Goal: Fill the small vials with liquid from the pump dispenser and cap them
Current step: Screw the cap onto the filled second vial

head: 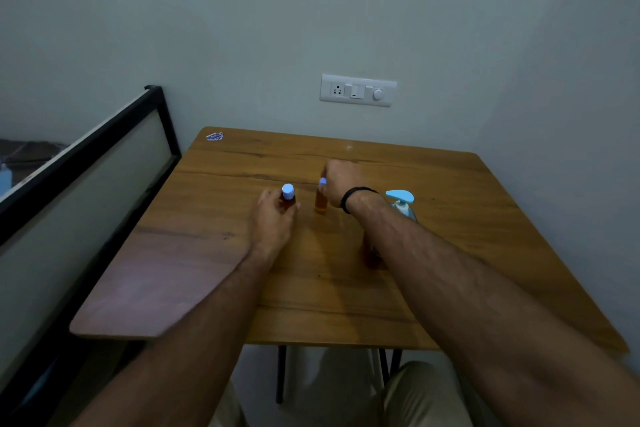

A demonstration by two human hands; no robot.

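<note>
Two small vials of amber liquid stand mid-counter. The right vial (321,202) has its blue cap (322,181) pinched from above by the right hand (341,185), whose grip closes on the cap. The left vial (288,199), already capped, sits inside the left hand (273,218), fingers curled round its body. Capping looks like the step in hand. Next, the right cap likely needs turning or pressing home while the vial stays upright. The pump dispenser (401,203) stands just right of the right wrist on the wooden counter (450,218).

Left of your pump dispenser (401,202) stand two upright blue-capped vials: amber vial (321,199) nearer, darker vial (288,197) farther.
</note>
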